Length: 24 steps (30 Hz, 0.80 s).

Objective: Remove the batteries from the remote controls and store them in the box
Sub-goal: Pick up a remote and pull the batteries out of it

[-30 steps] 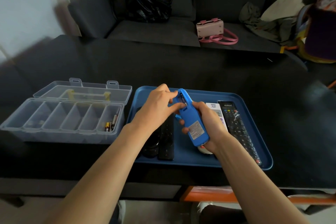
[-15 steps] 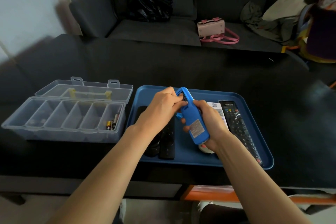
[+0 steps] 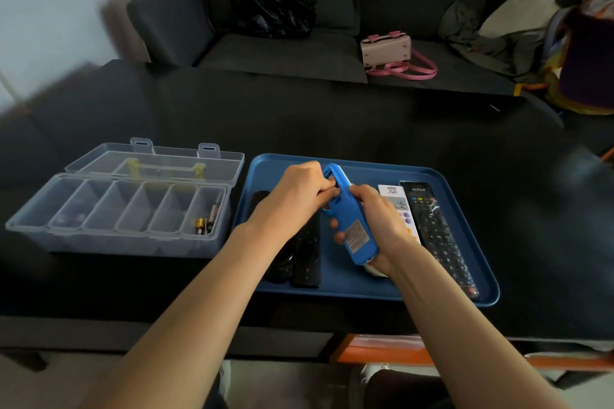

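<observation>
1. A second ago our left hand [image 3: 300, 194] had its fingertips spread lightly at the top of the blue remote [image 3: 349, 216]; now its fingers are curled in tight against the open battery bay near that upper end. We read this as digging a cell out, not yet lifting it away.
2. Our right hand [image 3: 377, 226] has kept its grip around the lower body of the blue remote, holding it tilted above the blue tray [image 3: 432, 295], back label facing us.
3. The remote has barely shifted between the frames, so the extraction seems only just begun.
4. The clear compartment box [image 3: 133, 236] sits open just left of the tray, with a few batteries [image 3: 206, 221] already in its rightmost compartment. At least one remote looks done.
5. Waiting in the tray: two black remotes [image 3: 307, 252] under our left wrist, a white remote [image 3: 398, 206] and a long black button remote [image 3: 438, 236] on the right.
6. Hard to tell: our left fingers cover the bay, so we cannot see whether a battery is pinched or how many remain. A pale object under our right hand is mostly hidden.
</observation>
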Tool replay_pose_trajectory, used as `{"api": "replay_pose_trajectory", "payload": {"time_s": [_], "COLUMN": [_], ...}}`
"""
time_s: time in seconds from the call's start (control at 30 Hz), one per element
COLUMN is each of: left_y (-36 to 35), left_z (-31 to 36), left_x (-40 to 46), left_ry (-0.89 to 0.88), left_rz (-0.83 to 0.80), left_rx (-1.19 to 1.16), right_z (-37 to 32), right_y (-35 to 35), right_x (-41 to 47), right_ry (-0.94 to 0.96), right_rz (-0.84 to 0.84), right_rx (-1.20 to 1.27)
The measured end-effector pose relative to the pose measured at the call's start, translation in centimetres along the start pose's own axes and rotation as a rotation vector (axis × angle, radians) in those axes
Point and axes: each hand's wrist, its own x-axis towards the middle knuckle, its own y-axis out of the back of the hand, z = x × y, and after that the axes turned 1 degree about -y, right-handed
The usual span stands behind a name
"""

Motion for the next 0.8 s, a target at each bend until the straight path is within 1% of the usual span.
{"api": "replay_pose_trajectory", "payload": {"time_s": [0.17, 0.37, 0.5, 0.7, 0.8], "left_y": [-1.0, -1.4, -1.6, -1.6, -1.5], "left_z": [0.3, 0.7, 0.6, 0.8, 0.3], "left_x": [-0.1, -0.5, -0.5, -0.8, -0.7], "left_ry": [0.007, -0.035, -0.007, -0.026, -0.004], "left_rz": [0.067, 0.184, 0.2, 0.219, 0.242], "left_rx": [0.043, 0.052, 0.011, 0.06, 0.071], "right_z": [0.0, -0.4, -0.6, -0.8, -0.8], "right_y": [-0.2, -0.2, -0.2, -0.4, -0.4], "right_x": [0.3, 0.4, 0.3, 0.0, -0.3], "right_ry": [0.003, -0.003, 0.007, 0.01, -0.001], "right_rz": [0.018, -0.016, -0.021, -0.024, -0.029], "right_rx": [0.016, 0.084, 0.1, 0.111, 0.108]}}
